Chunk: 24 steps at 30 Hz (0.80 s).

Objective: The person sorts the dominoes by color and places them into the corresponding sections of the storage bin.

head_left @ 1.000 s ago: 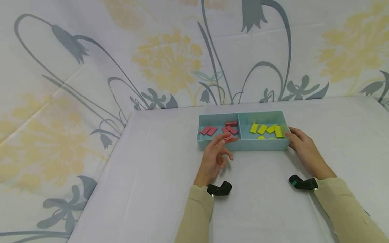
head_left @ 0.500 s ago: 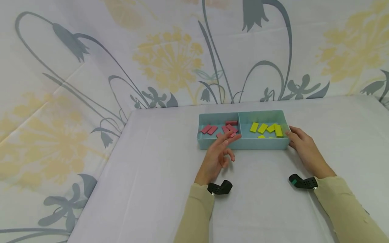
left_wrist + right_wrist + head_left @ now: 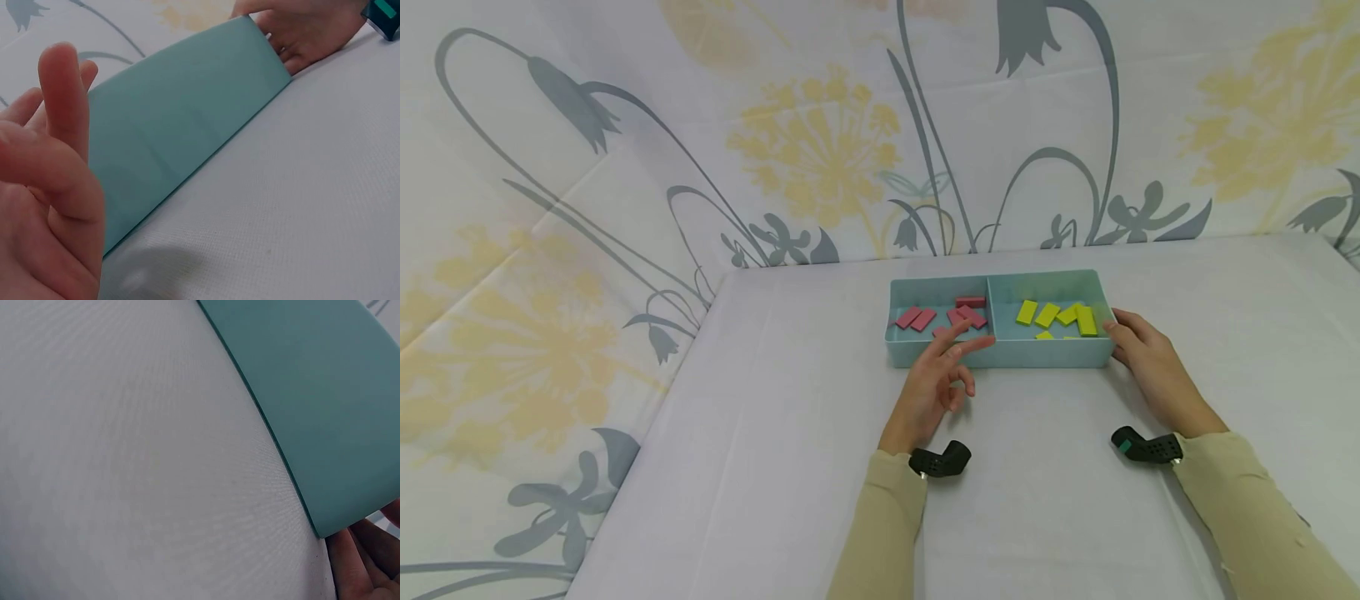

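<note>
A light blue-green two-compartment box [image 3: 1045, 354] stands on the white tabletop. Several pink tiles [image 3: 925, 320] lie in its left compartment, and several yellow tiles [image 3: 1047, 315] lie in the right one. My left hand [image 3: 925, 392] reaches over the front wall at the left compartment, its index and middle fingers stretched out and spread, the others loosely bent. No tile shows between its fingers; the fingers hide part of the compartment. With my right hand [image 3: 1153, 367] I grip the box's right end, thumb at the rim and fingers against the outer side wall.
A white cloth [image 3: 760, 417] covers the table. Behind and to the left hangs a curtain [image 3: 820, 150] with grey and yellow flowers. Black wrist devices [image 3: 942, 459] sit on both forearms.
A pink tile seen at my left fingertips a second ago is no longer there; it now seems to lie in the left compartment. Those fingers have spread apart. My right hand stays put.
</note>
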Each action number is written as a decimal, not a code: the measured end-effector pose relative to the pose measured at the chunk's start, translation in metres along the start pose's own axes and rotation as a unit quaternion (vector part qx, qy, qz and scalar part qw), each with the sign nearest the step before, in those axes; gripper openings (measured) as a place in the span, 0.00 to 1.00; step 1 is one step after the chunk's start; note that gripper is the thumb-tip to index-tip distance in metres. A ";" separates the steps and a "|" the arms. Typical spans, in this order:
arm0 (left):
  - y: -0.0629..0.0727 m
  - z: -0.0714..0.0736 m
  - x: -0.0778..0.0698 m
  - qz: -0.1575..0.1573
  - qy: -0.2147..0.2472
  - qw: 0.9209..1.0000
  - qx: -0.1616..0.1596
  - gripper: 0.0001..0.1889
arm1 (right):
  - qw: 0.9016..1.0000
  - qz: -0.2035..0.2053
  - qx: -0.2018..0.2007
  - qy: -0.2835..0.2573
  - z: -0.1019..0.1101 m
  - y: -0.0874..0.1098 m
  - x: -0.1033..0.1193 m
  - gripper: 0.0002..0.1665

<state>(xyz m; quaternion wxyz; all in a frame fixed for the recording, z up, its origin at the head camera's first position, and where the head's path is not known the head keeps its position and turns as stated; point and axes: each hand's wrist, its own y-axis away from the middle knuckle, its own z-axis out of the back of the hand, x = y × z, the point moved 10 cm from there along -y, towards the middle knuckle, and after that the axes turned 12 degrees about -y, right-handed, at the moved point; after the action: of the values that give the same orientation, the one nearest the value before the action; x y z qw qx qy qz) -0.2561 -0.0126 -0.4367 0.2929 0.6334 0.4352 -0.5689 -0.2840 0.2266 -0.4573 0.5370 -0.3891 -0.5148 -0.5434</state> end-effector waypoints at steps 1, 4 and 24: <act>0.000 0.001 0.000 0.000 0.000 1.000 -0.002 0.21 | 1.000 0.000 0.000 -0.002 0.000 0.000 0.000 0.45; 0.000 0.003 -0.001 -0.005 -0.007 1.000 -0.012 0.20 | 1.000 -0.001 0.001 -0.004 0.000 -0.001 0.000 0.45; 0.007 0.039 -0.004 -0.042 0.024 0.985 -0.168 0.16 | 1.000 0.007 0.012 -0.016 0.000 0.000 0.000 0.45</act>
<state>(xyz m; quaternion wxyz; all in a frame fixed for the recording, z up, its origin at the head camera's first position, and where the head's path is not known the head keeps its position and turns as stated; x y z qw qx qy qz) -0.2683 -0.0505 -0.4410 0.3607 0.5696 0.5575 -0.4844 -0.2843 0.2264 -0.4569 0.5371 -0.3950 -0.5270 -0.5271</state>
